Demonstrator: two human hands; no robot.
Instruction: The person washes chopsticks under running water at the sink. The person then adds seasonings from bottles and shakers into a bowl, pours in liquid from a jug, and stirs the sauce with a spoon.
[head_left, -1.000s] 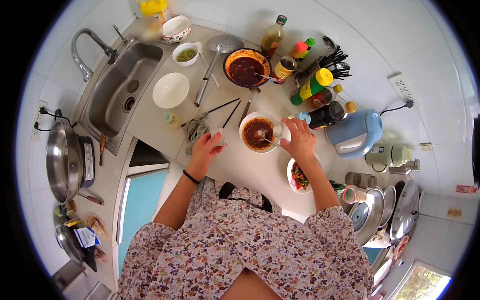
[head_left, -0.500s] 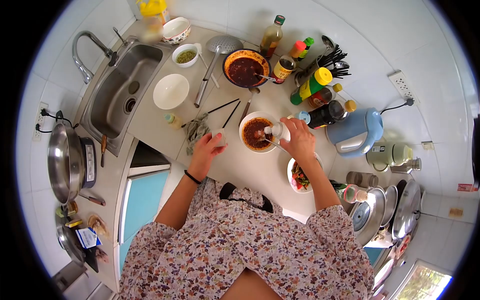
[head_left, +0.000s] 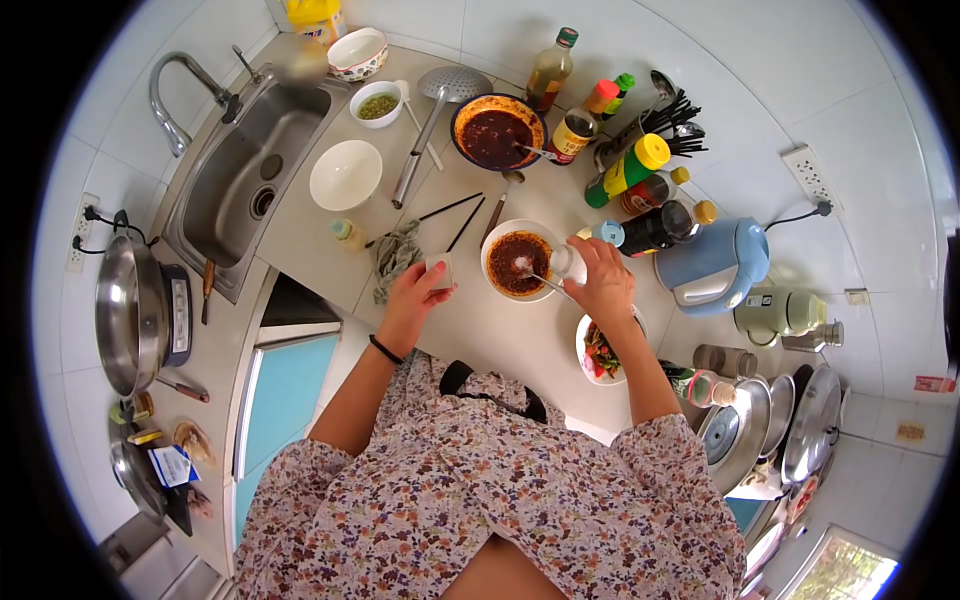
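Note:
My right hand [head_left: 602,283] is closed around a small white jar [head_left: 571,264], tilted at the right rim of a white bowl [head_left: 546,236]. Dark red, oily sauce [head_left: 510,270] fills the bowl, with a small patch of white powder [head_left: 522,264] on its surface. A metal spoon [head_left: 548,282] rests in the sauce, its handle running toward my right hand. To the left of the bowl, my left hand [head_left: 412,304] grips a small white cap [head_left: 439,270] between thumb and fingers. A crumpled grey cloth [head_left: 397,258] lies just behind that hand.
Behind stand a dark-rimmed bowl of sauce [head_left: 498,136], a skimmer [head_left: 455,84] and an empty white bowl [head_left: 346,176]. Bottles [head_left: 627,172] and a blue kettle [head_left: 712,266] line the right. A bowl of chopped vegetables [head_left: 601,354] sits below my right forearm; the sink [head_left: 226,200] is left.
The white jar has drawn back slightly to the right, from over the sauce to the bowl's rim. White powder now shows plainly on the sauce. My left hand stays nearly still.

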